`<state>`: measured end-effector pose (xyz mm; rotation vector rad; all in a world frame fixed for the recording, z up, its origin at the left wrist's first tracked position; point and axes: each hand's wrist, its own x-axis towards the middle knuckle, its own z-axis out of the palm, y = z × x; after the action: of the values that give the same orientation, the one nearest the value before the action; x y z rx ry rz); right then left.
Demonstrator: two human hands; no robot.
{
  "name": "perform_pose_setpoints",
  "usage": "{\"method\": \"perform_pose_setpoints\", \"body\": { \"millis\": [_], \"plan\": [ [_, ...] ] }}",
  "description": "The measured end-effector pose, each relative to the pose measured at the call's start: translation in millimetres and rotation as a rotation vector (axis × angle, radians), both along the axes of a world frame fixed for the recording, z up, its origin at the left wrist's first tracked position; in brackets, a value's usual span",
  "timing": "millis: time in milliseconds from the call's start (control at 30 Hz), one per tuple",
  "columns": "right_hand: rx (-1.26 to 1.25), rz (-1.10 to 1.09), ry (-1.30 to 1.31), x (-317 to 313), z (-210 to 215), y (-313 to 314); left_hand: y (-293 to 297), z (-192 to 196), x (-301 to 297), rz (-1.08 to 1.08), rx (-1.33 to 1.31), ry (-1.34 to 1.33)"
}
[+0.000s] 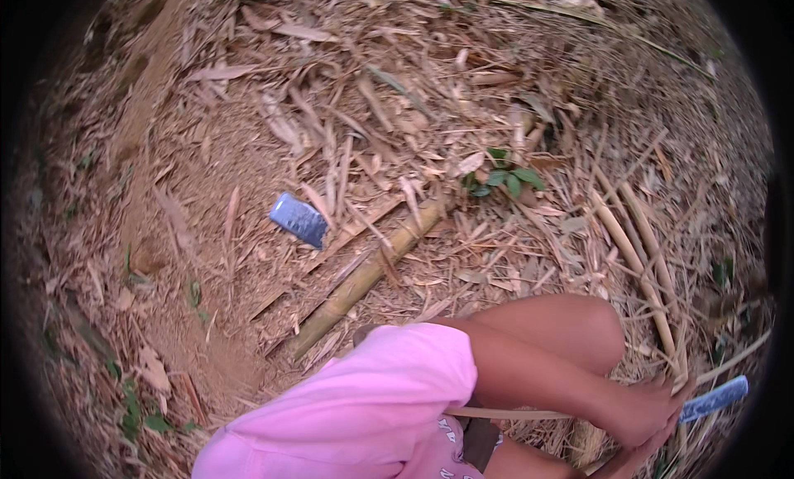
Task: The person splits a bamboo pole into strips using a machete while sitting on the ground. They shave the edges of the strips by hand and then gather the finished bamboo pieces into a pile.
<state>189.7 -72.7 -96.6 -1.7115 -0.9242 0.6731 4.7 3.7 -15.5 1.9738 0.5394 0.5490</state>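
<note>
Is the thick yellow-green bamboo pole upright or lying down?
Lying down: the bamboo pole stretches lengthwise along the debris-strewn ground.

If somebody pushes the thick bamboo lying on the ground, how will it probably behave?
The bamboo looks straight and thick, so it will probably stay stiff. Its rounded side suggests it could roll, but the dry litter around it may hinder that.

Dressed in a light pink top (314, 429) with a loose short sleeve (413, 363).
Creased softly, stitched with a seam (252, 456) near the shoulder, and marked on the front with a white-and-dark print (449, 433), too partly shown to make out; worn with dark cloth (481, 444) lower down, of unclear kind; bare at forearm (546, 367), hand (649, 414) and knee (597, 330).
</note>
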Motion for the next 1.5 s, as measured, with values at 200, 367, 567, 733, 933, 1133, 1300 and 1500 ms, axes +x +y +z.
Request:
{"method": "perform_pose_setpoints", "body": {
  "millis": [200, 367, 567, 733, 933, 1133, 1300, 1500],
  "plan": [
    [0.185, -0.184, 0.815, -36.9, 23.5, 49.9, 33.0, 19.8, -181.8, 0.348, -0.389, -0.569],
    [0.106, -0.209, 0.741, -78.3, 37.4, 82.6, 26.7, -44.3, -382.0, 1.741, -0.160, 0.197],
    [-0.002, -0.343, 0.780, -115.9, 51.5, 103.5, -28.5, -104.3, -494.5, 2.163, -0.175, 0.474],
    [0.008, -0.256, 0.739, -109.5, 39.2, 100.7, -17.7, -122.0, -507.7, 2.085, -0.079, 0.690],
    [0.074, -0.199, 0.717, -94.1, 34.3, 91.9, -15.9, -125.8, -506.7, 2.110, -0.210, 0.702],
    [0.027, -0.245, 0.675, -90.4, 37.8, 87.8, -5.3, -124.3, -500.3, 2.225, -0.382, 0.505],
    [0.065, -0.277, 0.712, -96.5, 42.8, 88.0, -27.3, -120.4, -481.9, 2.169, -0.196, 0.601],
    [0.057, -0.289, 0.753, -94.6, 40.2, 92.4, -39.1, -124.9, -438.0, 1.952, -0.119, 0.471]
  ]
}}
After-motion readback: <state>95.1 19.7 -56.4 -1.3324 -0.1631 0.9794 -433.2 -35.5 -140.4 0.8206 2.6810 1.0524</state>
